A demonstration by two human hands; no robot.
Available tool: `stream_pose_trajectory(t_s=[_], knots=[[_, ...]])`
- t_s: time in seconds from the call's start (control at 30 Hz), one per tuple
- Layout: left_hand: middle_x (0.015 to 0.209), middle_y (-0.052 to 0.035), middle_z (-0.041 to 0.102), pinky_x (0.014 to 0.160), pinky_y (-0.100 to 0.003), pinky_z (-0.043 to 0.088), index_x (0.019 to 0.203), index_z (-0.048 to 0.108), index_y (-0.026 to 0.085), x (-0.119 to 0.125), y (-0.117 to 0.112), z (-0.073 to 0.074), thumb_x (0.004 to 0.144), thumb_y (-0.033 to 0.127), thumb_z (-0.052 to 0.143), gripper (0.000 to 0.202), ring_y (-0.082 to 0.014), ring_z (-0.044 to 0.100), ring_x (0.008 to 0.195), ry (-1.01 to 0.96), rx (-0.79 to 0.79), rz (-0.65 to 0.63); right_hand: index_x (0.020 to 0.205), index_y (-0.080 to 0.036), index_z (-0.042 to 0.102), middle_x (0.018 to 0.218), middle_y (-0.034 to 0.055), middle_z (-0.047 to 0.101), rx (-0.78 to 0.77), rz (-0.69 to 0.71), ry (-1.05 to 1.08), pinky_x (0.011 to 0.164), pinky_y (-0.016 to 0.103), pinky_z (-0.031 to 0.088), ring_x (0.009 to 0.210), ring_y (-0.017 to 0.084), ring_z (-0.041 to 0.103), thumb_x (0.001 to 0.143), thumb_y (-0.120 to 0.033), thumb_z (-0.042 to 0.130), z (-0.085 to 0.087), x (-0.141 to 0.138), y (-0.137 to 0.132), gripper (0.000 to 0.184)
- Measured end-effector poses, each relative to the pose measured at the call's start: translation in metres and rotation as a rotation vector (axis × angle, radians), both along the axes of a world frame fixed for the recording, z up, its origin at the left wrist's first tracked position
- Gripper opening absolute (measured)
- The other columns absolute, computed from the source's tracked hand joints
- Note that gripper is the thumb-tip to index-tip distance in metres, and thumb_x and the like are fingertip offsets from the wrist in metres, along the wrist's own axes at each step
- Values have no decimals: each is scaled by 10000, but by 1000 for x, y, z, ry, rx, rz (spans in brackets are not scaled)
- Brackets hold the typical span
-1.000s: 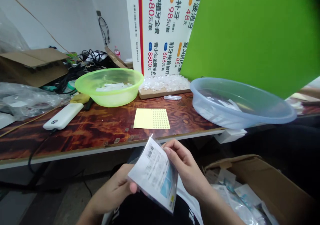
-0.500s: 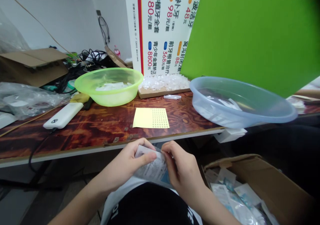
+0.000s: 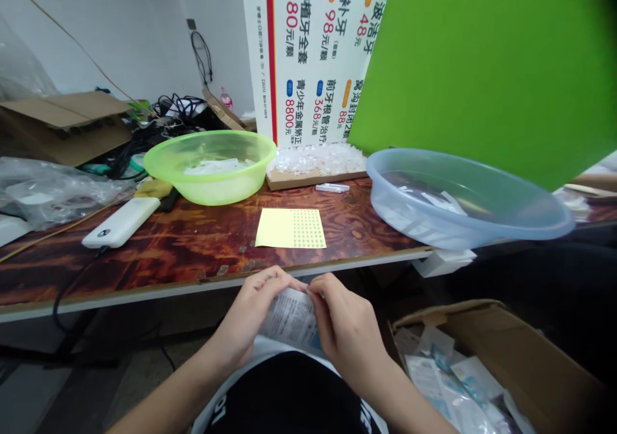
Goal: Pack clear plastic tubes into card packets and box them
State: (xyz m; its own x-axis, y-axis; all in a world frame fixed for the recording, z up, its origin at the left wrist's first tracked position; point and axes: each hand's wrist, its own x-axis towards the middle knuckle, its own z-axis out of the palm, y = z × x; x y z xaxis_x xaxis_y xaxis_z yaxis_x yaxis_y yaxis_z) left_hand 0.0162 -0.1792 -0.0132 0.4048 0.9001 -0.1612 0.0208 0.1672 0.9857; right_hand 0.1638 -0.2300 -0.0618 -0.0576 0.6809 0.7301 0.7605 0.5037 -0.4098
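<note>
Over my lap, in front of the table edge, I hold a small printed plastic packet (image 3: 292, 318) with rows of fine text and a blue patch low on its right. My left hand (image 3: 253, 315) is closed on its upper left edge, thumb along the top. Beside it, my right hand (image 3: 344, 318) pinches the packet's upper right corner, its fingertips close to those of my left. Whatever the packet contains cannot be made out. Beyond my hands, a yellow sticker sheet (image 3: 274, 228) with rows of small marks lies on the table.
The wooden table (image 3: 202, 241) carries a green basin (image 3: 212, 189), a blue basin (image 3: 434, 225), a white power bank (image 3: 123, 222) and a cardboard tray (image 3: 308, 178) heaped with clear pieces. Low on the right, an open cardboard box (image 3: 520, 350) holds several packets. A green board (image 3: 482, 67) stands behind.
My left thumb has moved up from the packet's front face to its top edge, and my two hands' fingertips are closer together. The packet is still held.
</note>
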Motion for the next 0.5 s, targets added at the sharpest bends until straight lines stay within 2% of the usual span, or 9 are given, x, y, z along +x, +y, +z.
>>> stream_pose_trajectory(t_s=[0.07,0.1,0.2,0.27,0.33,0.4,0.5], knots=[[792,-32,700,789,-237,450,709,684,154,0,2,-4,822,357,632,238,-164,618,833,7,25,-8,883,-192,474,733,10,539,-5,-1,-25,540,231,384,566,128,526,992,-111,377,0,5,0,167],[793,-31,695,777,-243,449,729,685,154,0,3,-7,817,374,647,240,-166,613,817,18,36,-22,884,-192,475,734,13,542,-17,4,-35,542,230,388,569,129,530,991,-113,378,-1,7,0,165],[688,7,633,633,-235,408,736,652,159,3,4,-13,758,404,735,260,-133,541,648,64,81,-58,878,-193,469,748,23,553,-72,26,-56,549,228,396,586,133,539,986,-112,374,1,12,-2,165],[638,20,603,590,-234,379,711,636,160,9,3,-15,738,403,756,272,-123,508,594,64,98,-65,876,-196,466,747,23,551,-103,42,-52,549,227,400,590,134,541,987,-121,366,5,16,-3,167],[687,-7,653,639,-251,415,716,662,160,16,2,-15,761,406,731,259,-150,566,656,37,102,-83,877,-202,469,736,14,548,-139,56,-47,545,224,402,586,131,543,995,-143,360,12,23,-4,171],[813,-50,722,751,-280,458,783,714,166,19,2,-15,819,430,672,269,-201,638,813,0,119,-120,867,-214,468,727,7,559,-200,65,-68,542,223,407,590,132,556,1001,-173,356,19,40,-8,179],[979,-75,751,839,-307,477,922,737,190,12,9,-14,912,487,543,355,-234,659,966,-59,175,-52,830,-238,474,700,8,595,-353,-27,-147,526,243,418,577,152,579,994,-253,357,22,88,-24,202]])
